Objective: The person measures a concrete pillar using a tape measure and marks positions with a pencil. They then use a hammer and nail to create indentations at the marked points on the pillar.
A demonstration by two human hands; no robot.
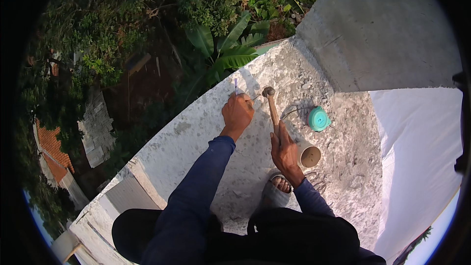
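My left hand (237, 114) is closed near the outer edge of a rough pale concrete ledge (201, 132). A thin blue-purple stick (236, 86) pokes up past its fingers; its kind I cannot make out. A short thin dark line runs from these fingers toward the hammer. My right hand (285, 153) grips the wooden handle of a hammer (273, 108), whose metal head lies just right of my left hand. Right of the handle sits a round teal case (319, 119). Beside my right hand, an open-ended pale pipe (309, 157) shows its hollow mouth.
The ledge drops off on the left toward trees (216, 10) and low roofs (95, 127) far below. A grey concrete wall (387, 29) rises at the upper right, with a white sheet (422, 157) below it. My sandalled foot (277, 191) stands on the ledge; rubble lies about.
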